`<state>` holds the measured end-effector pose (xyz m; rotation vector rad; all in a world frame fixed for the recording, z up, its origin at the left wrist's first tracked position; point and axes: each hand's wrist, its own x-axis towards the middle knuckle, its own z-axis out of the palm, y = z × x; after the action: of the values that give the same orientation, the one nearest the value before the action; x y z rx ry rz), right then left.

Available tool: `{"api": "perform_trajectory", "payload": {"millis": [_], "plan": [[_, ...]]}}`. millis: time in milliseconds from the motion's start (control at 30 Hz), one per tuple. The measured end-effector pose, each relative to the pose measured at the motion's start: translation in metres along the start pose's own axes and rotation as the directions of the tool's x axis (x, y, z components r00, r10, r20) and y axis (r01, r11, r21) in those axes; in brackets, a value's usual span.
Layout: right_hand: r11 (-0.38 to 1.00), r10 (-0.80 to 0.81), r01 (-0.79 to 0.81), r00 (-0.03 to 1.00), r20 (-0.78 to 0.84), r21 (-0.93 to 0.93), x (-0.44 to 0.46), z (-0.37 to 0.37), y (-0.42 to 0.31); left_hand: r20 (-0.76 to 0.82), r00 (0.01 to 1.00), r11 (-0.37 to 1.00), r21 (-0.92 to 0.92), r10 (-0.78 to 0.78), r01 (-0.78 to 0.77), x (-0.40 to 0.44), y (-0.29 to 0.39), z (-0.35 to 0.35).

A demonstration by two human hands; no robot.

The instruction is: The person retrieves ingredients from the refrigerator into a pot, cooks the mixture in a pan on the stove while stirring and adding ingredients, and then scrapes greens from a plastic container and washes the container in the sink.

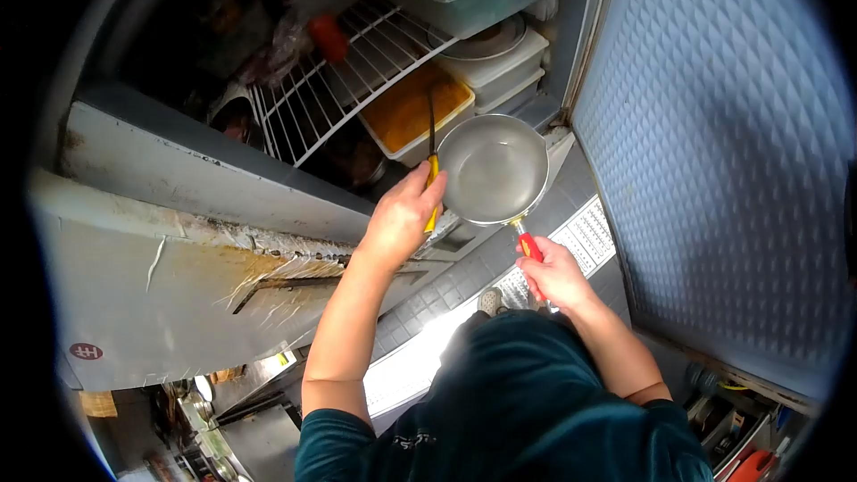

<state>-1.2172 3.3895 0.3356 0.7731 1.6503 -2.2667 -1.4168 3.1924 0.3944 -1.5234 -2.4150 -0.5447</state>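
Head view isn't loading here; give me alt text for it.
The right hand grips a metal pan by its red handle, and the left hand holds a yellow-handled tool with a thin dark end. Both are before an open cabinet holding a white wire shelf and a tray of orange-brown contents.

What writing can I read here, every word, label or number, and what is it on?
"生": dark red round mark on the white panel.
Pale marking on the dark green shirt: too blurred to read.
Yellow mark on the pan's red handle: too small to read.
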Motion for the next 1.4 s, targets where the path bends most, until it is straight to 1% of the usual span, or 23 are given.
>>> {"api": "perform_trajectory", "payload": {"millis": [100,133,167,233,267,300,367,467,567,667,767,900,967,1067,1167,1233,1267,1300,1333,1367,1400], "plan": [[1.0,0.007,-0.007,1.0,0.011,-0.005,0.003,-0.004,-0.005,-0.093,0.981,0.97,-0.19,-0.172,0.152,0.004,0.01,-0.003],[1.0,0.007,-0.007,1.0,0.012,-0.009,0.004,-0.005,-0.006,-0.163,0.97,0.965,-0.219,-0.18,0.142,0.008,0.01,-0.007],[1.0,0.009,-0.009,1.0,0.013,-0.013,0.004,-0.006,-0.007,-0.195,0.959,0.946,-0.29,-0.207,0.145,0.008,0.003,-0.007],[1.0,0.007,-0.007,1.0,0.017,-0.027,0.005,-0.009,-0.01,-0.174,0.917,0.859,-0.446,-0.359,0.251,0.01,-0.002,-0.009],[0.999,0.006,-0.005,1.0,0.02,-0.035,0.005,-0.01,-0.012,-0.188,0.863,0.769,-0.568,-0.468,0.293,0.013,0.001,-0.008],[0.999,0.003,-0.002,1.0,0.018,-0.035,0.006,-0.011,-0.013,-0.155,0.801,0.641,-0.693,-0.578,0.329,0.014,0.001,-0.008],[0.999,-0.008,0.008,1.0,0.013,-0.031,0.007,-0.012,-0.014,-0.036,0.659,0.337,-0.879,-0.751,0.336,0.017,0.0,-0.008],[0.999,-0.003,0.004,1.0,0.019,-0.049,0.008,-0.014,-0.019,-0.044,0.591,0.221,-0.948,-0.806,0.23,0.017,-0.008,-0.006],[0.999,-0.002,0.004,0.999,0.035,-0.046,0.01,-0.019,-0.017,-0.01,0.498,0.111,-0.979,-0.867,0.173,0.02,-0.008,-0.01],[0.999,-0.013,0.013,1.0,0.022,-0.034,0.009,-0.019,-0.02,0.024,0.464,0.043,-0.99,-0.885,0.132,0.021,-0.008,-0.014],[0.999,-0.027,0.028,0.999,0.033,-0.039,0.01,-0.021,-0.02,0.032,0.426,-0.01,-0.999,-0.904,0.053,0.018,-0.014,-0.012],[0.998,-0.035,0.037,0.999,0.026,-0.048,0.012,-0.023,-0.022,0.024,0.369,-0.04,-0.998,-0.929,-0.038,0.015,-0.012,-0.014],[0.998,-0.037,0.038,0.999,0.018,-0.05,0.011,-0.024,-0.024,0.018,0.349,-0.04,-0.998,-0.937,-0.056,0.016,-0.002,-0.02],[0.998,-0.041,0.042,0.999,0.021,-0.044,0.014,-0.028,-0.022,-0.042,0.35,0.0,-0.993,-0.936,-0.118,0.008,0.018,-0.03],[0.999,-0.037,0.038,0.999,0.016,-0.032,0.014,-0.03,-0.02,-0.132,0.448,0.107,-0.991,-0.884,-0.08,-0.022,0.045,-0.029],[0.999,-0.028,0.029,0.999,0.021,-0.034,0.01,-0.03,-0.02,-0.275,0.606,0.382,-0.923,-0.746,0.05,-0.047,0.076,-0.013],[0.999,-0.021,0.022,0.999,0.031,-0.042,0.009,-0.03,-0.02,-0.314,0.782,0.682,-0.707,-0.538,0.185,-0.062,0.087,-0.01],[0.998,-0.021,0.024,0.999,0.05,-0.05,0.008,-0.032,-0.017,-0.234,0.918,0.899,-0.38,-0.321,0.217,-0.076,0.096,-0.006],[0.998,-0.02,0.025,0.997,0.074,-0.062,0.006,-0.035,-0.009,-0.073,0.984,0.97,-0.194,-0.161,0.144,-0.085,0.108,0.003],[0.997,-0.015,0.023,0.994,0.104,-0.08,0.004,-0.036,-0.002,0.123,0.992,0.999,-0.022,-0.036,0.039,-0.093,0.121,0.014],[0.994,0.001,0.013,0.992,0.129,-0.106,0.001,-0.034,0.003,0.182,0.983,1.0,0.011,-0.026,0.025,-0.104,0.132,0.029]]}}
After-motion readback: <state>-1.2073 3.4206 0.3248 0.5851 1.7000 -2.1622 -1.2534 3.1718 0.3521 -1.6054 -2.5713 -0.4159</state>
